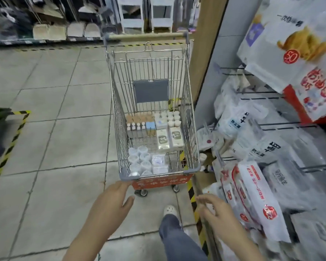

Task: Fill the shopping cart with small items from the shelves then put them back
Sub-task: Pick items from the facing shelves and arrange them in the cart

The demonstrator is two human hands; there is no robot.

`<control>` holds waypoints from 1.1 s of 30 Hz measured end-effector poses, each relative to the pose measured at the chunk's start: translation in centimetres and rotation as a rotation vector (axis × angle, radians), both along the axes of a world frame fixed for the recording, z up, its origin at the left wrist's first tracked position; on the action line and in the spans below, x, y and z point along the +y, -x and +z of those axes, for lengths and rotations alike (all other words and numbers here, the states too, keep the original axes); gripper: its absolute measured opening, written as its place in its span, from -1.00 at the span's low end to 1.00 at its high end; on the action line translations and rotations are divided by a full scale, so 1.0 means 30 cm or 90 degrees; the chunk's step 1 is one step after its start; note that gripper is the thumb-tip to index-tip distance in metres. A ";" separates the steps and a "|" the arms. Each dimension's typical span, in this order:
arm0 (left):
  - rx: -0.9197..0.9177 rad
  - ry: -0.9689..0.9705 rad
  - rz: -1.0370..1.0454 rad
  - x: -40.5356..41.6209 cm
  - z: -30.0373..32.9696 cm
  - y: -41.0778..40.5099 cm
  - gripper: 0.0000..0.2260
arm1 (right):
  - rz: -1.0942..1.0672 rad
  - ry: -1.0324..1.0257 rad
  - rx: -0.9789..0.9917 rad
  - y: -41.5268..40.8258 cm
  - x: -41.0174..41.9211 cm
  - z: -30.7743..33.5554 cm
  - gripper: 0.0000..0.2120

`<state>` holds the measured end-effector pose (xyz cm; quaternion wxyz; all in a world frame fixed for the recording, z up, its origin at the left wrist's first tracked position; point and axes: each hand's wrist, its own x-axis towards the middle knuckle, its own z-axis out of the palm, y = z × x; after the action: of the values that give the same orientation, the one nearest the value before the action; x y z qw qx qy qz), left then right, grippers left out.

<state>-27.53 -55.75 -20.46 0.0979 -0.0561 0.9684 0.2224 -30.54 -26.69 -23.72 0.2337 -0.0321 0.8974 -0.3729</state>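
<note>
Far left, we record black-and-yellow hazard tape point(13, 140) marking a bay on the grey tiled floor point(55, 102).

Left hand point(114, 199): ours, fingers straight and relaxed, holding nothing; its fingertips reach toward the near-left grey corner of the cart, whether touching we cannot tell.

Shopping cart point(190, 129): wire, standing in the aisle just beside the shelving, an orange panel point(161, 182) on its near end. Contents, near left: a cluster of clear round lidded tubs point(139, 161), then a clear packet point(159, 163) beside them. Middle right: two cream boxes point(170, 138) lying side by side. Far end: a row of brown-capped small bottles point(137, 122), a pale blue pack point(150, 126), and white round-topped containers point(172, 118).

Below the cart, one white clog point(170, 210) and a grey trouser leg point(177, 238).

Right hand point(217, 210): ours, fingers spread and loosely extended, empty, hovering just beside the shelf edge.

Right: shelves point(280, 125) of wire racks carrying white plastic-bagged goods point(239, 119) and red-and-white packs point(252, 196).
</note>
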 end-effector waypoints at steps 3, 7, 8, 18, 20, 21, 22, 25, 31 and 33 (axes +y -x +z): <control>-0.003 0.016 -0.016 0.046 -0.016 0.172 -0.62 | 0.002 0.000 -0.003 0.196 0.011 -0.034 -0.77; -0.026 -0.006 -0.003 0.060 -0.081 0.351 -0.62 | 0.042 -0.006 -0.014 0.431 -0.046 -0.090 -0.80; -0.038 -0.011 0.001 0.057 -0.103 0.387 -0.62 | 0.051 -0.007 -0.028 0.482 -0.068 -0.114 -0.81; -0.261 -0.090 0.108 -0.025 -0.456 0.617 -0.62 | 0.065 -0.053 -0.282 0.763 -0.307 -0.461 -0.87; -0.299 -0.121 0.124 -0.026 -0.546 0.653 -0.66 | 0.072 -0.046 -0.317 0.799 -0.340 -0.537 -0.92; -0.315 -0.139 0.135 -0.024 -0.590 0.673 -0.69 | 0.068 -0.042 -0.334 0.815 -0.357 -0.571 -0.88; -0.327 -0.156 0.149 -0.019 -0.627 0.692 -0.72 | 0.058 -0.042 -0.359 0.828 -0.369 -0.610 -0.84; -0.358 -0.190 0.189 0.000 -0.727 0.735 -0.76 | 0.007 -0.052 -0.414 0.850 -0.408 -0.724 -0.82; -0.380 -0.219 0.234 0.021 -0.908 0.776 -0.80 | -0.073 -0.079 -0.428 0.863 -0.448 -0.928 -0.64; -0.395 -0.203 0.239 0.026 -0.954 0.777 -0.80 | -0.045 -0.113 -0.424 0.855 -0.455 -0.986 -0.58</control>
<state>-50.85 -54.97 -49.08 0.3509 -0.2811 0.8190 0.3566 -56.18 -40.33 -53.29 0.5026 0.1426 0.8016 -0.2909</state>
